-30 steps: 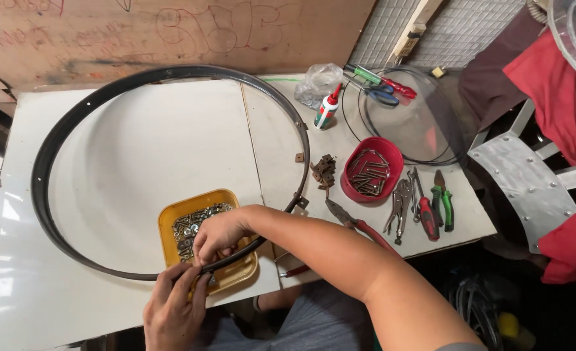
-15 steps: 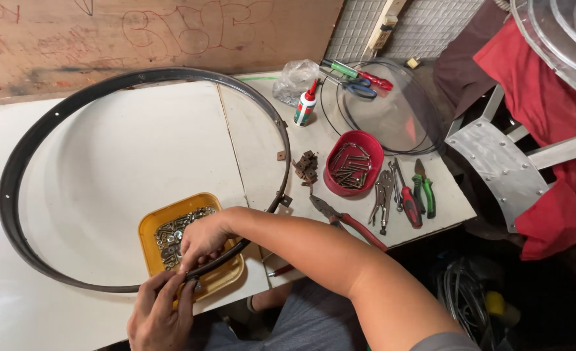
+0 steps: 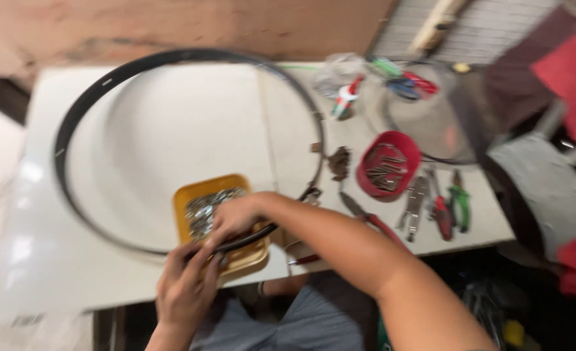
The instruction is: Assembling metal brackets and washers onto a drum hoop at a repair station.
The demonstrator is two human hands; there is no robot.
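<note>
A large black wheel rim [image 3: 80, 110] lies flat on a white table [image 3: 47, 260]. Its near edge passes over a yellow tray [image 3: 190, 192] filled with small metal parts. My right hand [image 3: 236, 218] rests on the rim over the tray, fingers curled on it. From below, my left hand [image 3: 187, 286] reaches up with its fingertips pinched at the rim's near edge beside the tray. The picture is blurred, so what the fingers pinch cannot be made out.
A red bowl [image 3: 402, 153] of metal pieces sits right of the rim. Pliers and cutters [image 3: 441, 208] lie by the table's right edge, red-handled pliers [image 3: 372, 221] nearer me. A small bottle [image 3: 345, 101] and more tools stand at the back.
The camera has swung and the view blurred. My hands stay together at the rim over the yellow tray, barely shifted.
</note>
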